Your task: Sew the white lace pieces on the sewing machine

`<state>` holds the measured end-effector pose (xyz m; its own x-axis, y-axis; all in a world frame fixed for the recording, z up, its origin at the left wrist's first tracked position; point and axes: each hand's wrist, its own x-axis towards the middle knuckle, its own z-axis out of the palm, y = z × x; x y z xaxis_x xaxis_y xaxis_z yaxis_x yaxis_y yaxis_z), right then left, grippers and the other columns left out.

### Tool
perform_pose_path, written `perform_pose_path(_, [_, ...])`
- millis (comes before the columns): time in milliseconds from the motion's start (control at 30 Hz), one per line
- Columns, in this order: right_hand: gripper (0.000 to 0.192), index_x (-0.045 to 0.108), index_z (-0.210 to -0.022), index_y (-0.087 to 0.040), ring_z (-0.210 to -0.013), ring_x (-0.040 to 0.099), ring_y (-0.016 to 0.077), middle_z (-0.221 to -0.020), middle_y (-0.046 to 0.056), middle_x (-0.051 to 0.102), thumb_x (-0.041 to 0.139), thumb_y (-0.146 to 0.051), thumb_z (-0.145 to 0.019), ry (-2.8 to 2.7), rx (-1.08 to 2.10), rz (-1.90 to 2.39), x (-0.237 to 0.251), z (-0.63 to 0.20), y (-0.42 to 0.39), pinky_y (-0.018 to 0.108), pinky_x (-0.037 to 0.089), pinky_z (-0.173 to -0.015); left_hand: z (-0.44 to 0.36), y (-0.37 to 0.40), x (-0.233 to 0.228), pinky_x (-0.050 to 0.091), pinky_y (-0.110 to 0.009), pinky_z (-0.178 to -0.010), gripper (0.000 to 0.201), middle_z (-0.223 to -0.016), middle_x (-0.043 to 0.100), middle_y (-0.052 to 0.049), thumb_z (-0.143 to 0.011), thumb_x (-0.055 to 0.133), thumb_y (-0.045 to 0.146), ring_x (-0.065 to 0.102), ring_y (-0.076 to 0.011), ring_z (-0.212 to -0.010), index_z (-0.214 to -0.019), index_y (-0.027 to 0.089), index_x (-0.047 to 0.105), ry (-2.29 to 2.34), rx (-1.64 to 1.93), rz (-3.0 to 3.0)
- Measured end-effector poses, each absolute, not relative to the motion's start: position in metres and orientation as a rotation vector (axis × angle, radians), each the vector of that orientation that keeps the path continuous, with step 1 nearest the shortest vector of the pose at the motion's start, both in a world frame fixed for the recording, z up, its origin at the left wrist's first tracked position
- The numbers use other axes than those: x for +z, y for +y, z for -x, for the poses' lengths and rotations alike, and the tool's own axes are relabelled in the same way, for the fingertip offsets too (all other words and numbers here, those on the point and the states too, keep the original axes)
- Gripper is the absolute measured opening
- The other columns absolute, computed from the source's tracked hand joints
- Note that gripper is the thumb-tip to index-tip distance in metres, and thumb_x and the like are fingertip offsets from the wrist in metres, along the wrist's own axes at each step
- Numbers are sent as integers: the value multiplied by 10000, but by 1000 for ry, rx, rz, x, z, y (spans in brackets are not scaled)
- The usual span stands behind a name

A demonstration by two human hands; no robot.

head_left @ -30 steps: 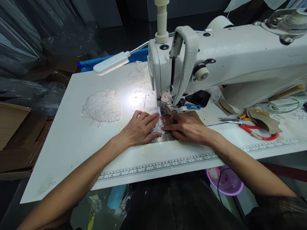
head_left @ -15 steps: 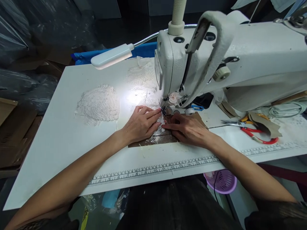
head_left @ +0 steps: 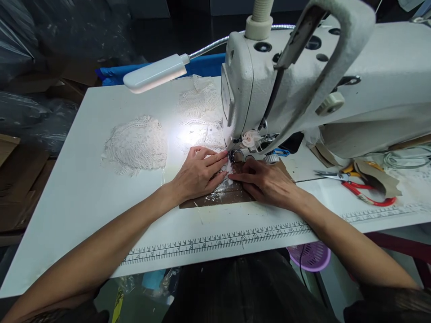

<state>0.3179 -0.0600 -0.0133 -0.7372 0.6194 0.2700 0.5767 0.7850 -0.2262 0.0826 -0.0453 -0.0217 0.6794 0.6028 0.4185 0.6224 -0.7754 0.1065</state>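
Note:
My left hand (head_left: 197, 172) lies flat on the white table (head_left: 84, 179), fingers pointing right, pressing a small white lace piece (head_left: 229, 169) just in front of the presser foot (head_left: 235, 155) of the white sewing machine (head_left: 303, 89). My right hand (head_left: 266, 181) lies flat opposite it, fingertips touching the same lace piece. Both hands rest on a brown taped patch (head_left: 218, 197) around the needle plate. The needle itself is hidden behind the machine head.
A lace piece (head_left: 136, 144) lies at the left, more lace (head_left: 198, 101) behind under the gooseneck lamp (head_left: 153, 78). Red-handled scissors (head_left: 363, 193) and snips (head_left: 332, 174) lie at the right. A printed ruler (head_left: 215, 242) runs along the front edge. A purple basket (head_left: 310, 255) sits below.
The camera has moved closer and lower toward the machine head. Both hands stay pressed on the lace at the presser foot, shifted only slightly.

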Motion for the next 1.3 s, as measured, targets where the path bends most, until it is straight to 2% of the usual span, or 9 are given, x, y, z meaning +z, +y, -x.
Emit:
perform_pose_path(233, [332,687,-1155,-248,-763,578,168,-950,102,605,487,-204,-894,-2621,240,926,-12,-316,-61,279,474,-652,-84,-45,-20,403,-473,-908,290,-1292,602,-58,-932,495,291,572,-244,-1038,-1183,193,603,-1063,-672,2853])
perform_pose_path(567, [313,692,-1140,-263,-769,571,151,-968,77,604,502,-220,-894,-2568,310,952,-17,-318,-60,283,481,-693,-87,-50,-17,341,-499,-1012,297,-1295,598,-70,-945,468,294,552,-251,-1078,-1179,173,605,-1096,-598,2824])
perform_pose_path(733, [301,692,-1133,-269,-834,577,163,-999,74,601,511,-227,-896,-2531,376,964,-21,-318,-61,313,485,-760,-89,-52,-15,344,-495,-1023,304,-1245,611,-116,-945,455,281,569,-245,-1064,-1177,141,592,-1112,-542,2801])
perform_pose_path(1000, [297,694,-1124,-273,-825,573,152,-981,63,591,517,-225,-890,-2500,422,971,-23,-319,-60,307,480,-760,-87,-50,-12,335,-520,-1017,283,-1258,612,-85,-936,464,279,589,-235,-1008,-1156,180,613,-1080,-554,2832])
perform_pose_path(1300, [300,702,-1116,-267,-773,555,144,-956,66,592,511,-225,-888,-2522,389,959,-19,-317,-60,289,466,-709,-87,-52,-13,354,-536,-1016,279,-1234,631,-78,-939,468,281,597,-237,-993,-1136,168,631,-1066,-572,2809])
